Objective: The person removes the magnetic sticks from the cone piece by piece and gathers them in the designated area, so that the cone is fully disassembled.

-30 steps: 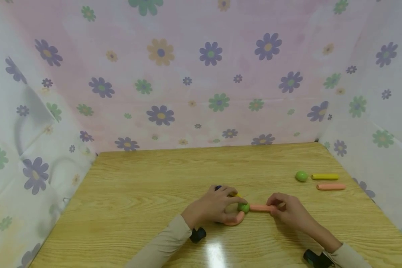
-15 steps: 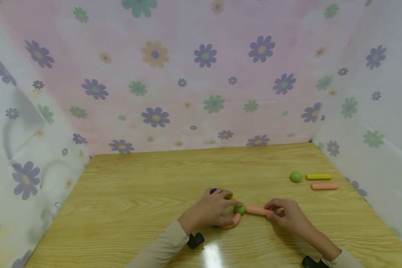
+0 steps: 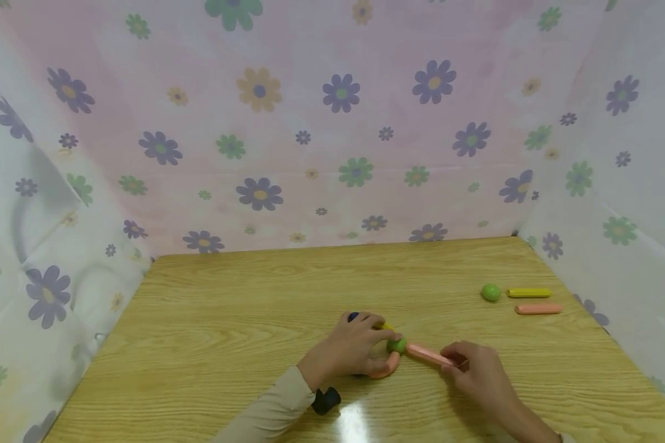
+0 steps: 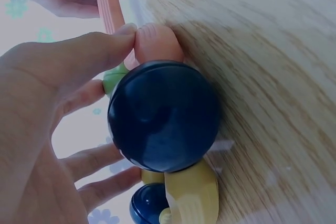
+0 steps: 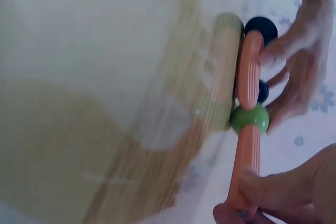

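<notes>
My left hand (image 3: 346,347) grips a ring-like toy build of rods and balls on the table. In the left wrist view its thumb presses a curved orange rod (image 4: 156,43), while a finger reaches the green ball (image 4: 112,78). A large dark blue ball (image 4: 164,116) joins that rod to a curved yellow rod (image 4: 193,198), with a smaller-looking dark blue ball (image 4: 147,203) behind. My right hand (image 3: 482,372) pinches the far end of a straight orange rod (image 3: 425,354), whose other end meets the green ball. My left hand hides part of the build in the head view.
At the right of the wooden table (image 3: 244,295) lie a loose green ball (image 3: 491,292), a straight yellow rod (image 3: 529,293) and another straight orange rod (image 3: 539,309). Flowered cloth (image 3: 288,147) stands along the back and both sides.
The straight orange rod has swung from nearly level to slanting, its right end nearer my body, as my right hand moved that way. My left hand keeps its grip; the head view shifted slightly.
</notes>
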A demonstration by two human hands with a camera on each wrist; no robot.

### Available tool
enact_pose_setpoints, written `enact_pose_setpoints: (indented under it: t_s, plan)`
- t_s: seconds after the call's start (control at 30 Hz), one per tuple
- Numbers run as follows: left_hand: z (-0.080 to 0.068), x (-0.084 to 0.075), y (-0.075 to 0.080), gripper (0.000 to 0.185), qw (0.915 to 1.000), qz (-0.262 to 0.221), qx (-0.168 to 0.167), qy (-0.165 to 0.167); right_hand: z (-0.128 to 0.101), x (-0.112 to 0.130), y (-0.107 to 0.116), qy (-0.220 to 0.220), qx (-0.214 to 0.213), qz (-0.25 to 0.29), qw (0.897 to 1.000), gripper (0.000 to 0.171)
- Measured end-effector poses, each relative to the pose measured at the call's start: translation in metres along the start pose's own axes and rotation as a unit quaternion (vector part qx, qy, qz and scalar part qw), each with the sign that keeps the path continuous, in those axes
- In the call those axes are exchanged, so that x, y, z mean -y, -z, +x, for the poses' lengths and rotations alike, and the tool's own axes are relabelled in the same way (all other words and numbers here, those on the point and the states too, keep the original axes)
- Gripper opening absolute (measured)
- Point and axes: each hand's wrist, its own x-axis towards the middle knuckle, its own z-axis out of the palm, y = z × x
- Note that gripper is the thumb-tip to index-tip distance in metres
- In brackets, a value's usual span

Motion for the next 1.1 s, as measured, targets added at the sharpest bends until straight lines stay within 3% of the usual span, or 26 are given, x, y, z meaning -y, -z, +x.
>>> enact_pose_setpoints:
  t_s: [0.3, 0.63, 0.87, 1.1]
  plan:
    - [0.001, -0.003, -0.002, 0.051, 0.9997, 0.018, -0.005, 0.015, -0.009, 0.018, -0.005, 0.019, -0.046, -0.075, 0.996, 0.020]
    - [0.004, -0.017, 0.000, 0.050, 0.9969, 0.013, -0.012, 0.077, -0.010, 0.026, -0.008, 0.037, -0.055, -0.098, 0.993, 0.018]
    - [0.005, -0.018, -0.003, 0.047, 0.9965, 0.010, -0.017, 0.082, 0.001, 0.012, 0.004, 0.006, -0.009, -0.026, 1.000, 0.012]
    - [0.004, -0.016, -0.001, 0.045, 0.9967, -0.004, -0.010, 0.081, 0.018, -0.008, 0.020, 0.021, 0.055, 0.026, 0.998, 0.011]
